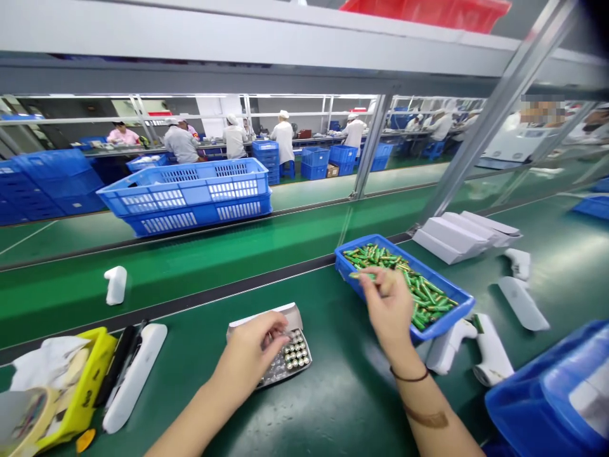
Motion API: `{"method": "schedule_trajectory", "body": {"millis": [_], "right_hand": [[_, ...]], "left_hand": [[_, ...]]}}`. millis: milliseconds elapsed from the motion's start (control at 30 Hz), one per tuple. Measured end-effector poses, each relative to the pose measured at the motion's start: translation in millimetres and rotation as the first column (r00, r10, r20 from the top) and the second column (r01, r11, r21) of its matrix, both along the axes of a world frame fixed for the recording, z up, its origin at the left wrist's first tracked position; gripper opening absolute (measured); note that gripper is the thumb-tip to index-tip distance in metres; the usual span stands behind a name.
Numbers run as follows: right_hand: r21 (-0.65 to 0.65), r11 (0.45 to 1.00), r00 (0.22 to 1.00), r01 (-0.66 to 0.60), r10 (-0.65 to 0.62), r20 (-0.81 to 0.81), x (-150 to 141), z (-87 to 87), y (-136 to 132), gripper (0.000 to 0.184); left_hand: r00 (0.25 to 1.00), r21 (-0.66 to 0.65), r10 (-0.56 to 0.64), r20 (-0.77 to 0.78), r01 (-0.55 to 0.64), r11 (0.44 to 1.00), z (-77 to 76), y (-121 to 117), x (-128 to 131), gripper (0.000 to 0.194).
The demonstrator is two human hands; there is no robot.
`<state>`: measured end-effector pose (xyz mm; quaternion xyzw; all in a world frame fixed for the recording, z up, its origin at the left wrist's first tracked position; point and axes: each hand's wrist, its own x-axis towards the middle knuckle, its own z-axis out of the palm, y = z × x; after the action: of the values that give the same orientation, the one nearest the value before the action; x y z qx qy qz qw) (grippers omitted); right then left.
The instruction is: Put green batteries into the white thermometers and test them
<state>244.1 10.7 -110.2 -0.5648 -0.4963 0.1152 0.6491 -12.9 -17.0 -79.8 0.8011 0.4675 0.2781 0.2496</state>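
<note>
My left hand [254, 355] rests with curled fingers on a grey box of upright batteries [291, 358] on the green table, fingertips pinched at the cells. My right hand [387, 304] reaches into a shallow blue tray [457, 303] full of green batteries [423, 295]. Its fingers close round a green battery [360, 275] held over the tray's near side. A dark band circles my right wrist.
White thermometer-like housings [490, 352] lie right of the tray, white boxes [457, 235] behind it. A yellow bin [88, 381] and a white part [136, 374] lie at left. A blue crate [190, 193] stands on the conveyor. Several people work at far benches.
</note>
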Motion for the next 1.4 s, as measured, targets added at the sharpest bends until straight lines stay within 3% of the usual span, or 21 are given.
{"method": "schedule_trajectory", "body": {"millis": [33, 100, 200, 400, 600, 700, 800, 867, 1000, 1100, 1200, 1300, 1400], "right_hand": [[0.012, 0.989, 0.978, 0.149, -0.150, 0.143, 15.1, -1.9, 4.2, 0.026], [0.005, 0.950, 0.899, 0.312, -0.297, 0.322, 38.7, -5.8, 10.2, 0.021], [-0.043, 0.940, 0.871, 0.339, -0.296, 0.393, 49.1, -9.1, 12.8, 0.022], [-0.114, 0.975, 0.911, 0.189, -0.131, 0.391, 22.9, -6.7, 8.5, 0.018], [-0.056, 0.995, 0.934, 0.084, -0.059, 0.353, 5.5, -4.5, 3.3, 0.018], [-0.024, 0.996, 0.949, -0.084, 0.087, 0.302, -6.4, -0.7, -4.9, 0.022], [-0.101, 0.929, 0.892, -0.357, 0.370, 0.259, -20.5, 2.0, -14.5, 0.025], [-0.166, 0.874, 0.819, -0.458, 0.487, 0.304, -28.6, 1.6, -18.8, 0.026], [-0.226, 0.852, 0.740, -0.473, 0.523, 0.424, -37.0, -2.3, -20.2, 0.024], [-0.216, 0.857, 0.747, -0.468, 0.514, 0.422, -38.5, -4.3, -19.3, 0.021], [-0.199, 0.844, 0.752, -0.498, 0.535, 0.385, -39.8, -3.7, -20.9, 0.023], [-0.240, 0.769, 0.723, -0.593, 0.639, 0.261, -43.8, -1.1, -25.3, 0.024], [-0.340, 0.655, 0.617, -0.675, 0.753, 0.228, -50.9, -0.3, -29.2, 0.026]], "left_hand": [[0.996, -0.011, -0.023, -0.091, 0.022, 1.000, -3.2, -0.1, 1.5, 0.006], [0.971, -0.003, -0.071, -0.228, 0.073, 0.997, -9.5, 0.6, 4.8, 0.010], [0.943, -0.011, -0.134, -0.306, 0.138, 0.990, -14.0, 2.9, 9.0, 0.016], [0.920, -0.103, -0.138, -0.366, 0.107, 0.989, -7.6, 1.7, 11.2, 0.021], [0.895, -0.139, -0.185, -0.407, 0.139, 0.980, -3.5, 1.2, 13.0, 0.013], [0.916, -0.121, -0.118, -0.384, 0.077, 0.990, -5.8, 1.0, 13.5, 0.015], [0.944, -0.087, -0.030, -0.329, 0.001, 0.996, -9.4, 0.4, 12.3, 0.014], [0.953, -0.075, -0.023, -0.304, 0.001, 0.997, -10.3, 0.4, 11.7, 0.018], [0.932, -0.111, -0.118, -0.343, 0.085, 0.990, -7.6, 1.5, 12.8, 0.025], [0.913, -0.166, -0.159, -0.377, 0.102, 0.981, -6.1, 1.8, 14.0, 0.018], [0.944, -0.224, -0.133, -0.302, 0.065, 0.972, -8.6, 1.1, 13.8, 0.013], [0.982, -0.276, -0.051, -0.181, -0.001, 0.961, -11.8, 0.8, 12.8, 0.008], [0.995, -0.291, -0.027, -0.091, -0.001, 0.957, -8.5, 1.3, 10.3, 0.008]]}}
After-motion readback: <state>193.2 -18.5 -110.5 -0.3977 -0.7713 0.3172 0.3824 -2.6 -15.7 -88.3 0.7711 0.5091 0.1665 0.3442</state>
